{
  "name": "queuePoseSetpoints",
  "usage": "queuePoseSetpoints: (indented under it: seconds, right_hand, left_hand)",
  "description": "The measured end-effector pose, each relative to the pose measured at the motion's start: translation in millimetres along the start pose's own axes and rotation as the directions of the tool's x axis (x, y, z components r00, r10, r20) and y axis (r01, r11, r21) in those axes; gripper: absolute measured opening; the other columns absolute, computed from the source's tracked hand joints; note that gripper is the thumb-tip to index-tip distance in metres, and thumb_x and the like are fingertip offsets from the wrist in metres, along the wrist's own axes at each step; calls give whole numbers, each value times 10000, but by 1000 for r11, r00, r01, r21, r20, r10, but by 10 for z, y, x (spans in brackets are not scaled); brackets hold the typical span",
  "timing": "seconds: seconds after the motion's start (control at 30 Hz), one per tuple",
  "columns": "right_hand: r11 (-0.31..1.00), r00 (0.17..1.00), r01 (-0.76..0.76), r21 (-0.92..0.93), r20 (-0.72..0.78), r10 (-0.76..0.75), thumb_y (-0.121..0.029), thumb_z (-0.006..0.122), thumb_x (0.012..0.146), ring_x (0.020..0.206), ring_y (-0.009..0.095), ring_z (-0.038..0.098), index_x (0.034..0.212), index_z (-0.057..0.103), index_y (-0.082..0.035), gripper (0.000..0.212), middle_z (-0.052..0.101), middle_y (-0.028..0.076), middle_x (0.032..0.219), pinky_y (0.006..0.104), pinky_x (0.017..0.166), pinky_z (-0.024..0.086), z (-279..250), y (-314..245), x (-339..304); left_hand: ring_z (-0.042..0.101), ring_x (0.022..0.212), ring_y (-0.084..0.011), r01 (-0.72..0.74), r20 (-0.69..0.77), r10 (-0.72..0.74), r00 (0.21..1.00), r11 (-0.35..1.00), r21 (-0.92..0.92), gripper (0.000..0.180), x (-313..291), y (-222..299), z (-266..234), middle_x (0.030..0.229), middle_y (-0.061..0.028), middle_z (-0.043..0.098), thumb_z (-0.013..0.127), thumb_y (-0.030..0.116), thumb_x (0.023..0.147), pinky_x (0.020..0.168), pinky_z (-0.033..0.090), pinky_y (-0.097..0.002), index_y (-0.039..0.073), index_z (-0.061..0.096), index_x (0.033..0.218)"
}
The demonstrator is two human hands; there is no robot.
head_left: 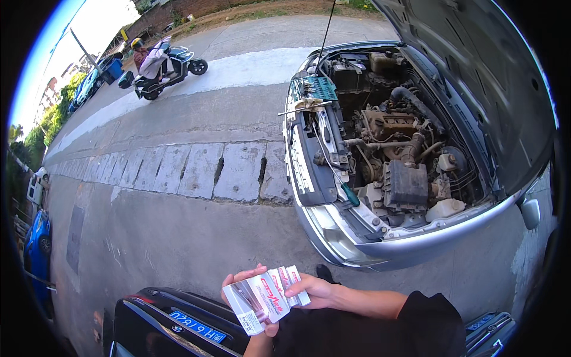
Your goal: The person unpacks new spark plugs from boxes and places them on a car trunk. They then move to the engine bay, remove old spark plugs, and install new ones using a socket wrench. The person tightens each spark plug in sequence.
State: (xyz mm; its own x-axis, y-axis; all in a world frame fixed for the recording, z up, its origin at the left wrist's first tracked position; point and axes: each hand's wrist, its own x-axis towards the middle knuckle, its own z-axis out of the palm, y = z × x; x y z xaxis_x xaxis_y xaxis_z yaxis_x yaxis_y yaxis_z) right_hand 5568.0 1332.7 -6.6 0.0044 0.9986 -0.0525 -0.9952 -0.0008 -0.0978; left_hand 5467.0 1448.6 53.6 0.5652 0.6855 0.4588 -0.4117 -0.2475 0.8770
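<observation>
Several small white cardboard boxes (pixel 262 298) with red lettering and a grey picture are fanned out in front of my body. My left hand (pixel 242 276) wraps round the nearest, largest-looking box from its left side, its thumb at the lower edge and fingers at the top. From the right, my right hand (pixel 315 290) grips the boxes at the other end of the fan, thumb laid across their front. What the boxes contain is hidden. Beyond my hands stands a silver car (pixel 392 250) with its hood (pixel 476 77) raised and its engine (pixel 389 122) exposed.
A green tool set (pixel 313 88) lies on the car's front edge, with a green-handled screwdriver (pixel 350 194) nearby. A black car (pixel 160 324) stands close at my lower left. A person rides a scooter (pixel 163 68) along the road. A blue car (pixel 37 247) is at far left.
</observation>
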Motion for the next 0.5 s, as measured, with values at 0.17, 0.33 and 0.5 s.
queuePoseSetpoints:
  seconds: [0.17, 0.33, 0.5]
  right_hand:
    - [999, 998, -33, -36, -59, 31, -19, 761, 933, 1292, 251, 665, 1501, 527, -17, 615, 662, 140, 1399, 440, 1123, 533, -40, -725, 885]
    - [998, 994, 56, -36, -96, -60, -35, 764, 944, 1272, 231, 669, 1473, 547, -36, 571, 667, 120, 1368, 427, 1114, 541, -285, -1436, 1841]
    - [984, 966, 178, -2, -188, -175, -35, 758, 942, 1333, 247, 627, 1489, 536, -51, 590, 645, 114, 1395, 466, 1165, 500, -128, -2219, 2676]
  left_hand:
    - [682, 1156, -335, 0, -63, 1, 998, 1000, 24, 1388, 904, -580, -68, 1309, -190, 560, 836, 861, 631, 1092, 533, -573, 32, 236, 1569]
    - [654, 1173, -340, 29, 16, -29, 999, 999, -40, 1377, 1930, -1396, -158, 1346, -182, 523, 871, 787, 654, 1106, 503, -571, 21, 211, 1589]
    - [663, 1176, -362, 63, 228, -10, 974, 973, -222, 1318, 3290, -1976, -143, 1326, -228, 556, 910, 684, 671, 1106, 510, -580, 0, 242, 1577]
